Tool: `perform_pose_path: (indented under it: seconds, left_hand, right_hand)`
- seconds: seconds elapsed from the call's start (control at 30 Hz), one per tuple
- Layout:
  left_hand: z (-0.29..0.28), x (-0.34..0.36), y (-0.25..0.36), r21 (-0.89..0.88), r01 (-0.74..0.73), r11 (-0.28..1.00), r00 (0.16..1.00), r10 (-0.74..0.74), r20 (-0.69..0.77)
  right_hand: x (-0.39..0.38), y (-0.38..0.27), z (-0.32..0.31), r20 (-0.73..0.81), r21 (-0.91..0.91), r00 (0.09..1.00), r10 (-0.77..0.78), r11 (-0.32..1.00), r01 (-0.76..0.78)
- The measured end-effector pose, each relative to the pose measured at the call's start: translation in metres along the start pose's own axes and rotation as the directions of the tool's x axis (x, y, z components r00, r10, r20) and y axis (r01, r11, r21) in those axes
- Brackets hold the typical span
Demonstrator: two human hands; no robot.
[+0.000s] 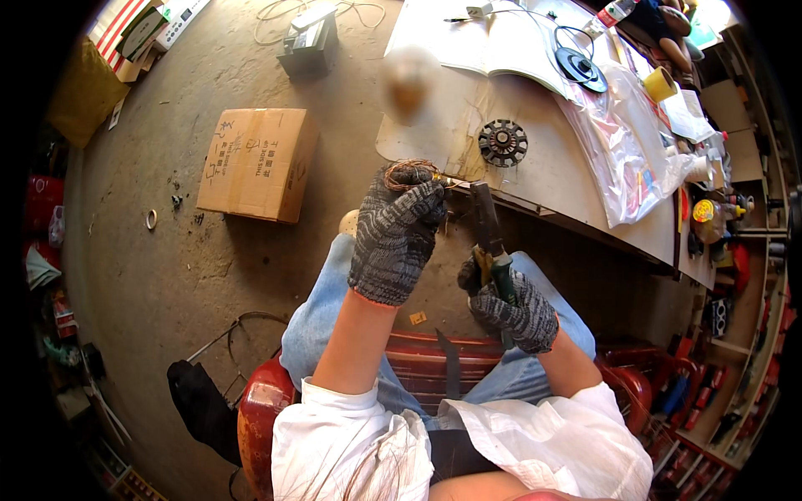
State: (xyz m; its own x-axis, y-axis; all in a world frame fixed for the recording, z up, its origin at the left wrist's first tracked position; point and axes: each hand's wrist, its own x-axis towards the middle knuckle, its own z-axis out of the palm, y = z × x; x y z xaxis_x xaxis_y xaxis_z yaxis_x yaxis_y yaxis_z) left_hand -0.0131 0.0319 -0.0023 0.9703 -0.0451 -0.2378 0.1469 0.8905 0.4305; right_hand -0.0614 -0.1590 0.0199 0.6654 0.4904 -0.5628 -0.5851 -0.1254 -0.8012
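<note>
My left hand (398, 230), in a grey knitted glove, is closed on a bundle of thin copper wire (409, 167), held up in front of the table's near edge. A wire end with a yellowish tip points right from the fingers. My right hand (514, 309), gloved alike, grips a green-handled tool (486, 221) with a long, dark, flat head. Its kind is unclear. The head points up and sits just right of the wire end; I cannot tell whether they touch. On the table beyond lies a round, dark, slotted motor core (503, 143).
A cardboard box (252, 163) stands on the floor at left, a grey box-shaped device (309, 42) behind it. The table (451, 134) bears an open book (514, 46), a black disc with a cord (581, 69) and clear plastic sheeting (622, 150). Shelves line the right side.
</note>
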Motion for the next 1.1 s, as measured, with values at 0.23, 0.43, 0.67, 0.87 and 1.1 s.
perform_pose_path:
  seconds: [0.23, 0.43, 0.67, 0.87, 1.1]
  left_hand:
    - [0.000, -0.001, -0.002, -0.016, -0.012, 1.000, 1.000, 0.012, -0.001]
    - [0.000, 0.000, -0.003, 0.005, -0.031, 1.000, 1.000, 0.031, 0.004]
    - [0.003, -0.005, 0.005, 0.029, -0.014, 0.999, 1.000, 0.014, -0.010]
    - [0.006, -0.006, 0.006, 0.031, -0.030, 0.999, 0.998, 0.031, -0.051]
    - [0.001, -0.007, 0.014, 0.071, -0.121, 0.990, 0.984, 0.129, -0.122]
  right_hand:
    - [-0.002, 0.000, -0.001, 0.019, 0.063, 0.998, 0.053, 0.997, -0.055]
    - [0.002, 0.019, -0.007, -0.052, -0.079, 0.997, -0.048, 0.996, 0.043]
    - [0.008, 0.000, 0.006, -0.120, -0.521, 0.953, -0.279, 0.835, 0.179]
    - [0.022, 0.011, 0.008, -0.176, -0.699, 0.835, -0.522, 0.664, 0.268]
    - [0.011, -0.014, 0.018, -0.028, -0.706, 0.935, -0.353, 0.669, 0.232]
